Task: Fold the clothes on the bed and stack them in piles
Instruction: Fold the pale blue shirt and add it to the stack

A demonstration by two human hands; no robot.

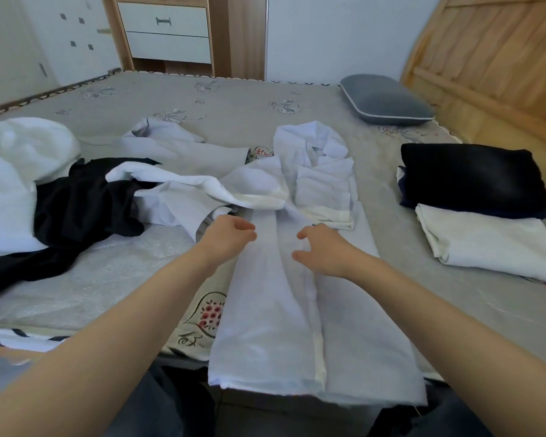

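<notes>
So we're mid-fold on the pale shirt (297, 310), which is lying long and narrow down the middle of the bed (234, 102), running from the person's lap out past both hands. Both side panels look already folded in toward the centre, with the two edges meeting along a seam that runs between the hands. Its collar end and a folded sleeve are bunched up just beyond the fingertips.

The left hand (227, 236) hovers at the shirt's left edge with fingers loosely curled, and I don't see it pinching anything. The right hand (322, 252) sits on top of the cloth just right of the seam, fingers bent and spread like a claw; it might be starting to grab fabric, but from here it reads as relaxed and not holding.

My guess at the step: sides are done, and the lengthwise fold comes next. That would mean getting a grip on both edges at about where the hands are, or on the bottom hem near the lap, and bringing one end over the other without the side panels flopping open.

Off to the right of the right hand there's already a pile going: a folded dark garment (473, 181) next to a folded white one (492, 241). To the left of the left hand is the unfolded heap (76, 197), white and dark stuff tangled together.
</notes>
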